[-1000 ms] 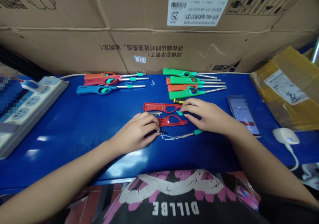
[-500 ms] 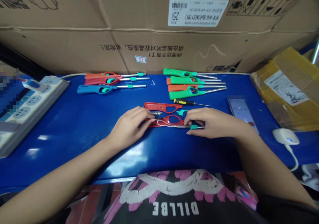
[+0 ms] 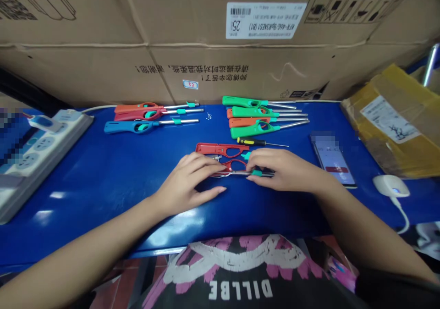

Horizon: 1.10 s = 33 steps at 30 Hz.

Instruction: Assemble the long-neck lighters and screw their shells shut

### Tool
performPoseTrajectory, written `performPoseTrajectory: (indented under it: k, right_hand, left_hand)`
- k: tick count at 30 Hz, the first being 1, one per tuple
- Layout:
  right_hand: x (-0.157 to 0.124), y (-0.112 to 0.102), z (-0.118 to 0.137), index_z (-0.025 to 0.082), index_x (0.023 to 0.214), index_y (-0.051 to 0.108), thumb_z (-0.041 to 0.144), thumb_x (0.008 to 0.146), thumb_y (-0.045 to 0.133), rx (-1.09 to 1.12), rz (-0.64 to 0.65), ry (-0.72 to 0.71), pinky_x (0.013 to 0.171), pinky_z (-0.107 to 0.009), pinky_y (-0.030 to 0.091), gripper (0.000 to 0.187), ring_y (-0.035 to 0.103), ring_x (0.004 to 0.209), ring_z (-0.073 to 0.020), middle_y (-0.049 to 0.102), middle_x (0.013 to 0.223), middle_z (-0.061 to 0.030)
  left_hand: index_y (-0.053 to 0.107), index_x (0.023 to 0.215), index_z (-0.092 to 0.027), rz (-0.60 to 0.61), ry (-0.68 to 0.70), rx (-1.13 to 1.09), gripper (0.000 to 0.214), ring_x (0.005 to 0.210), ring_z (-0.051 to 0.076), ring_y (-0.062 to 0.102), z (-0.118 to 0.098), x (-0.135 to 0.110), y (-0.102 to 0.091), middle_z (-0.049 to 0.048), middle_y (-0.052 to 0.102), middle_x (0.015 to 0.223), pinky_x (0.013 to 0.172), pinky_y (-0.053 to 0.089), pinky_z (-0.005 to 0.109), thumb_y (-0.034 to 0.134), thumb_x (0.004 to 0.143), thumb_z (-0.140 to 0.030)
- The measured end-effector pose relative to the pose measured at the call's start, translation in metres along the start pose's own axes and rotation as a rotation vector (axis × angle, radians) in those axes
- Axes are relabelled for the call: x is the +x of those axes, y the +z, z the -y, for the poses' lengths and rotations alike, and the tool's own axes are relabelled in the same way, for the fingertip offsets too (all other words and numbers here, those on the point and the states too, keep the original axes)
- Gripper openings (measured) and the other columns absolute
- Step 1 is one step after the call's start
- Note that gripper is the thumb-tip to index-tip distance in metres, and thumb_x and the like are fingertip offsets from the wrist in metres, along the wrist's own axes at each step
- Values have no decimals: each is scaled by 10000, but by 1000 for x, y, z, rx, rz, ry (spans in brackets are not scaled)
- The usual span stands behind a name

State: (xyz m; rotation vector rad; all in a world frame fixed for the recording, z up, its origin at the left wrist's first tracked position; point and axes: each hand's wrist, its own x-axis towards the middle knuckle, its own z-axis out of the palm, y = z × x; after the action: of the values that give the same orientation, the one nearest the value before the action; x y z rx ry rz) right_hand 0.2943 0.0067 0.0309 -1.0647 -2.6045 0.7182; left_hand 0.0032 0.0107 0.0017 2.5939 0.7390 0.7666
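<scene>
The front red lighter casing half [image 3: 227, 167] lies on the blue table, its left part hidden under my left hand [image 3: 189, 180]. That hand's fingers stretch over the casing, thumb held apart. My right hand [image 3: 285, 169] pinches the metal lighter tube [image 3: 237, 173], which carries a green sleeve [image 3: 256, 173] and lies along the casing's near side. A white wire [image 3: 222, 176] shows beside the left fingertips. Just behind lie the other red casing half [image 3: 208, 148], a small metal part [image 3: 217, 157], partly covered by my left fingers, and a green trigger piece [image 3: 245, 155].
A black-and-yellow screwdriver [image 3: 252, 141] lies behind the casing. Assembled-looking green and orange lighters [image 3: 250, 112] and blue, red and orange ones [image 3: 130, 126] lie farther back. A phone [image 3: 333, 160], white device [image 3: 391, 186] and taped box [image 3: 395, 116] stand right; a power strip [image 3: 44, 146] left.
My left hand has gone from a pinch at the casing to stretched fingers over it, thumb apart. The tube in my right hand has moved slightly left, closer to the casing.
</scene>
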Motion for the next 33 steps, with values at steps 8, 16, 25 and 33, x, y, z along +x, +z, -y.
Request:
performPoseTrajectory:
  k: [8, 16, 25, 33]
  right_hand:
    - [14, 24, 11, 198, 1002, 646, 321, 1021, 512, -73, -134, -162, 852, -333, 508, 184, 626, 932, -180, 700, 1014, -63]
    - [12, 24, 2, 188, 1022, 651, 373, 1003, 566, -163, -158, -179, 844, -362, 504, 204, 643, 930, -200, 716, 998, -64]
    - [9, 15, 13, 196, 1011, 625, 295, 980, 567, -46, -27, -40, 837, -345, 466, 119, 617, 902, -190, 694, 997, -49]
    - [6, 2, 10, 200, 957, 650, 246, 964, 564, 139, 67, 38, 696, -287, 424, 98, 582, 764, -147, 688, 897, -17]
  left_hand:
    - [700, 1113, -198, -39, -1, 24, 156, 911, 182, 631, -1, -4, 10, 39, 750, 983, 833, 452, 345, 635, 975, -233]
    - [709, 1087, -211, -112, -28, 46, 139, 882, 178, 615, 1, -4, 8, 17, 758, 917, 820, 422, 347, 632, 980, -257]
    - [717, 1071, -199, -131, 30, 88, 131, 886, 180, 623, -2, -3, 7, 25, 759, 945, 813, 416, 345, 671, 954, -237]
    - [699, 1119, -210, -146, 82, 136, 182, 898, 197, 630, -3, -5, 5, 21, 778, 972, 809, 419, 364, 687, 937, -217]
